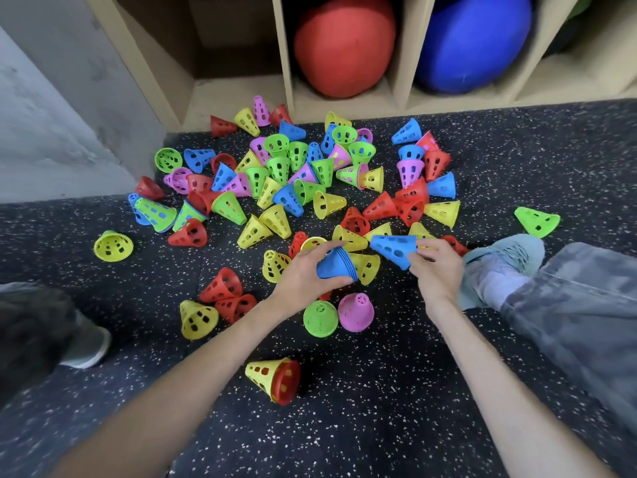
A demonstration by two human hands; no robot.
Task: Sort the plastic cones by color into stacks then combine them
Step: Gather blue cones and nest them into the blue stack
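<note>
Many perforated plastic cones in red, yellow, green, blue and purple lie scattered in a pile (293,181) on the speckled floor. My left hand (306,270) grips a short stack of nested blue cones (336,265), its wide end pointing right. My right hand (436,267) pinches a single blue cone (394,248) by its rim, its tip pointing left toward the stack. An upright green cone (320,319) and an upright purple cone (355,312) stand just below my hands. A yellow cone nested with a red one (274,379) lies nearer to me.
A wooden cubby shelf (286,63) stands behind the pile, holding a red ball (344,43) and a blue ball (475,39). My right shoe (499,267) and trouser leg sit at the right, another shoe (86,343) at the left. A grey wall lies far left.
</note>
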